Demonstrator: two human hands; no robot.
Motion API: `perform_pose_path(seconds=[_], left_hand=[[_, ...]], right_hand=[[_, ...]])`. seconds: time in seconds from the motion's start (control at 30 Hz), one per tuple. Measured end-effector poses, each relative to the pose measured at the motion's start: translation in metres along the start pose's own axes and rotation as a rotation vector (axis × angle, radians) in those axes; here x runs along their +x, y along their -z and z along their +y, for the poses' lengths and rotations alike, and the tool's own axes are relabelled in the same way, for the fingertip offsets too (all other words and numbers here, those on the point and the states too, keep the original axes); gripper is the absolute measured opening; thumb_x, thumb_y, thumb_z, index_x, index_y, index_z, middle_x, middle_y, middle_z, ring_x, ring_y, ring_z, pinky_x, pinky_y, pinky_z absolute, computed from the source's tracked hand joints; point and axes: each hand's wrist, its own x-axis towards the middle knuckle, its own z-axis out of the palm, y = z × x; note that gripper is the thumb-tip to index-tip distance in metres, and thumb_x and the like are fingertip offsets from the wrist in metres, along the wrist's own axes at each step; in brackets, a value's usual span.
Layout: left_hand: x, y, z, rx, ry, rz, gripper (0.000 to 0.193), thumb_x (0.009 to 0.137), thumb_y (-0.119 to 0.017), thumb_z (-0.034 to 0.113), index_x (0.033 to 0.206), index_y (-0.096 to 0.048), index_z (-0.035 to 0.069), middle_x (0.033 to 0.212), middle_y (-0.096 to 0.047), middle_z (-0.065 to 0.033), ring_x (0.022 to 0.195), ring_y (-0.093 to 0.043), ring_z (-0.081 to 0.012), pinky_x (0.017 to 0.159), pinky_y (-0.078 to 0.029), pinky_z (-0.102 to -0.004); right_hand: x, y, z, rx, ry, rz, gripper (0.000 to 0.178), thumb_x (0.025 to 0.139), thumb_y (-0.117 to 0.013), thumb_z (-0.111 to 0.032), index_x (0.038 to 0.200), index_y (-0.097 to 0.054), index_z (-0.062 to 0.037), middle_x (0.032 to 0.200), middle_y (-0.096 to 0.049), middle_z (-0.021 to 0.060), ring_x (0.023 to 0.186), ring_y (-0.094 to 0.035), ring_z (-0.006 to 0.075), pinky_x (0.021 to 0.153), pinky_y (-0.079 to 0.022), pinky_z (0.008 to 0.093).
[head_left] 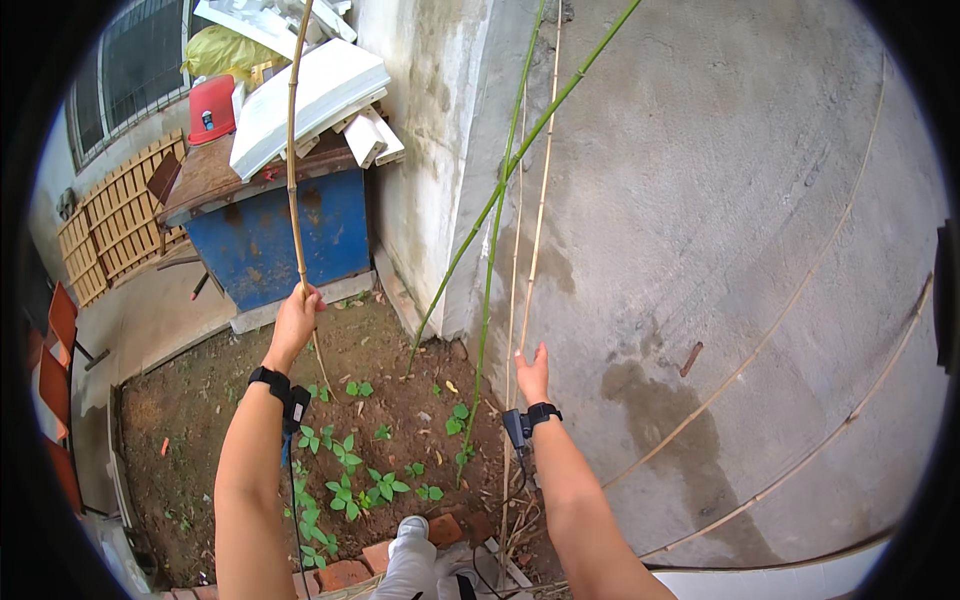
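My left hand (293,325) is closed around a dry tan bamboo pole (292,180) that stands nearly upright; its thin lower end reaches down to the soil among the plants. To the right, my right hand (533,376) has its fingers apart. It is right at a tan bamboo pole (543,185), and I cannot tell whether it touches it. Two green bamboo poles (487,275) rise from the soil between my hands and cross higher up. A thinner tan stick (513,290) runs beside them.
Small green seedlings (345,490) grow in the soil bed (200,440), edged by bricks (343,575) near my feet. Beyond stands a blue box (285,240) bearing white foam pieces (310,95) and a red bucket (211,108). Long tan canes (770,350) cross the concrete wall (720,200) at right.
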Motion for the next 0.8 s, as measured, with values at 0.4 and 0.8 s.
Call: perform_pose_path(seconds=[0.4, 0.8], left_hand=[[0.013, 0.007, -0.003, -0.035, -0.024, 0.026, 0.01, 0.085, -0.041, 0.011, 0.086, -0.045, 0.003, 0.072, -0.061, -0.0102, 0.071, -0.06, -0.0207, 0.065, -0.045, -0.0322], [0.024, 0.031, -0.069, -0.059, 0.018, 0.085, 0.017, 0.087, -0.042, 0.018, 0.088, -0.05, 0.003, 0.076, -0.062, -0.0099, 0.074, -0.061, -0.0191, 0.065, -0.047, -0.0303]], right_hand=[[-0.01, 0.027, -0.027, 0.463, -0.098, -0.04, 0.021, 0.089, -0.043, -0.023, 0.09, -0.054, -0.0044, 0.062, -0.049, 0.0008, 0.051, -0.044, 0.0084, 0.048, -0.039, 0.0241], [-0.105, 0.178, -0.086, 0.497, -0.046, 0.094, 0.026, 0.093, -0.037, -0.024, 0.094, -0.051, -0.003, 0.061, -0.046, -0.0003, 0.051, -0.04, 0.0048, 0.047, -0.033, 0.0183]])
